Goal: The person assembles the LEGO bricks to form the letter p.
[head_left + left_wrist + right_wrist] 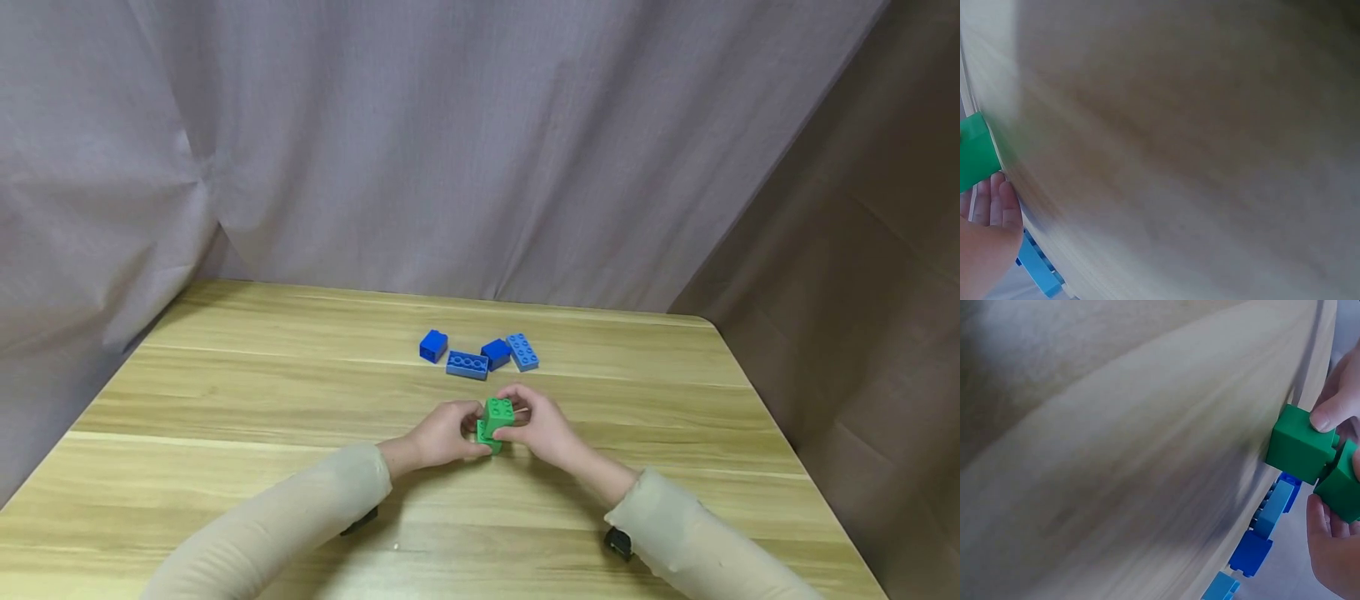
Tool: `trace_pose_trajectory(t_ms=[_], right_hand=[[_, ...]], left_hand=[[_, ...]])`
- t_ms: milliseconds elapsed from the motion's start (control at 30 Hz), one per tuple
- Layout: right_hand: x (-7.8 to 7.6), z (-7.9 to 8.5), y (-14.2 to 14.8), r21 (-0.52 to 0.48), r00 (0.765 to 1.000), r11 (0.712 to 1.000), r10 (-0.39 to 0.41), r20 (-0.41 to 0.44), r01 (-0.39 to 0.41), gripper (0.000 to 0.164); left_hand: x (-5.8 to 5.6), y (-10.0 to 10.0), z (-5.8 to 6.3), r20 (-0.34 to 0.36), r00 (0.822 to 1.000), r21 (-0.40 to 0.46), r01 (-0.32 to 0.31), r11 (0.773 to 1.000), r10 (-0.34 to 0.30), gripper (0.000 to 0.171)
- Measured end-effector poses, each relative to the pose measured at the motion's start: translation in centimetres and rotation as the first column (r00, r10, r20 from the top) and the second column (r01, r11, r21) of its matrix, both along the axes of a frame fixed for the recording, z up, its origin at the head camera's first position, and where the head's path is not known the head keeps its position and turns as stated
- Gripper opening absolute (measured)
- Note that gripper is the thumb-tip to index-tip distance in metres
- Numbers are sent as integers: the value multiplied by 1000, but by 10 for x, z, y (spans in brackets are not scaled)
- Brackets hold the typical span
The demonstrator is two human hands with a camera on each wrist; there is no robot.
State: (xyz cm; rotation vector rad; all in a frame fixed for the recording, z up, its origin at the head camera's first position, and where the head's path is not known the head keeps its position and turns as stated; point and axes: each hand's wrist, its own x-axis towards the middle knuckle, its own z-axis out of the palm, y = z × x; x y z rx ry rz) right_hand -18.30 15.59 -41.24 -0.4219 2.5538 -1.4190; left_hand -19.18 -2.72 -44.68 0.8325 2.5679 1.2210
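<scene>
Two green toy building bricks meet between the hands at the middle of the table. My left hand (444,435) grips the lower green brick (1300,444), its thumb pressed on one side. My right hand (546,429) pinches the upper green brick (498,408) between thumb and fingers, studs facing up. In the right wrist view this second brick is tilted and offset against the studded side of the first, with a narrow gap along part of the joint. A green block (977,155) also shows at the edge of the left wrist view.
Beyond the hands lie several blue bricks: a dark one (433,346) at left, a lighter long one (467,365) with its hollow underside showing, another dark one (496,354), and a light long one (522,352) studs up. Grey curtain (450,150) hangs behind the wooden table (247,375).
</scene>
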Motion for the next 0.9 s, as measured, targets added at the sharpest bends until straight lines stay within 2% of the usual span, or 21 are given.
trace_pose_trajectory(t_ms=[400, 600, 900], right_hand=[[4, 1, -2, 52, 997, 998, 45, -61, -42, 40], [4, 1, -2, 95, 989, 992, 89, -115, -78, 38], [6, -1, -3, 136, 978, 986, 116, -175, -93, 38]], left_hand=[[-1, 0, -1, -5, 1000, 18, 23, 1000, -23, 33], [-3, 0, -2, 2, 1000, 6, 26, 1000, -26, 41], [-3, -1, -2, 5, 999, 9, 31, 999, -32, 43]])
